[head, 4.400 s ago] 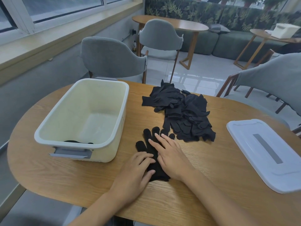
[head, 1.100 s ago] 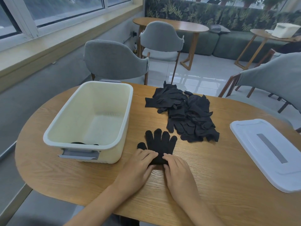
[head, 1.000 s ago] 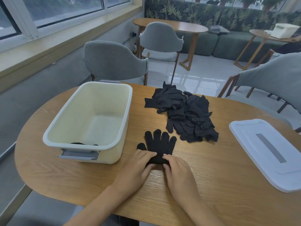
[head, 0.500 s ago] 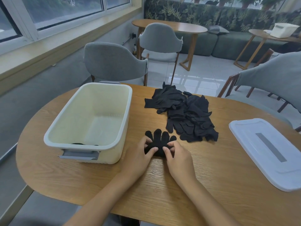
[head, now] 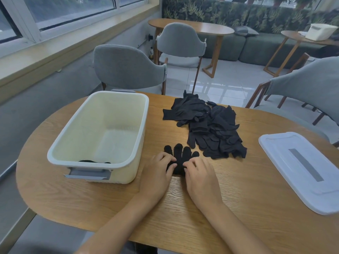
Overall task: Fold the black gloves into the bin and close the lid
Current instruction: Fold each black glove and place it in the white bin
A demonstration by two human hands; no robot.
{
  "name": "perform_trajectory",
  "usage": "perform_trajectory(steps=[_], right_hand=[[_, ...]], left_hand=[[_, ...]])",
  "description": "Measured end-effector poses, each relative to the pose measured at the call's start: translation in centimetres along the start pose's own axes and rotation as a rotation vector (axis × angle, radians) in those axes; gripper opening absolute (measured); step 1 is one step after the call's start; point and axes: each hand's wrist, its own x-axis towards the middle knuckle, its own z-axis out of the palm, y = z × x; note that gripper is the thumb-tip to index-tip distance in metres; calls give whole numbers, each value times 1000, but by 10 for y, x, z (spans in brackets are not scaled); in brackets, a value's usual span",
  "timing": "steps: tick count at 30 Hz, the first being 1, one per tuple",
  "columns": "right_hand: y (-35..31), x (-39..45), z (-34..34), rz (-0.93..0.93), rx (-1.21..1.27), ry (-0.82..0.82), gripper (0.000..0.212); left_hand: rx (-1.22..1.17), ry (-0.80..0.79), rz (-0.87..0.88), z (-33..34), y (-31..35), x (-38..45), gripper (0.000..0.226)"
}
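Left hand and right hand both on the black glove, fingers curled, pinching its near folded edge against the table. Versus 0.5 s ago the hands have slid back toward the near side, so more of the glove's fingertips show. Glove sits just right of the bin, apart from it. Bin open; something dark at its near inside wall. Glove pile farther right, unchanged. Lid flat at far right, well apart from the bin.
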Motion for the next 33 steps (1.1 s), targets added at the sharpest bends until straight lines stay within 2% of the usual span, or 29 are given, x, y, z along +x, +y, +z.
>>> perform_trajectory(steps=[3, 6, 8, 12, 16, 22, 27, 33], right_hand=[[2, -12, 5, -119, -46, -80, 30], [3, -16, 13, -129, -96, -134, 48], [3, -12, 17, -145, -109, -132, 52], [2, -5, 15, -152, -68, -85, 45], [0, -14, 8, -79, 48, -80, 40], [-8, -33, -3, 41, 190, -69, 39], [-4, -34, -6, 123, 297, -119, 44], [1, -17, -8, 226, 330, -142, 26]], left_hand=[[32, 14, 29, 3, -3, -1, 14], [66, 28, 76, 5, -5, -2, 16], [123, 53, 145, 6, -6, -1, 16], [232, 60, 278, 3, -9, -4, 27], [293, -58, 336, -2, -17, -16, 53], [260, -3, 467, -9, -20, -27, 39], [170, -53, 330, -10, -17, -23, 32], [72, -166, 156, -15, -10, -9, 26]])
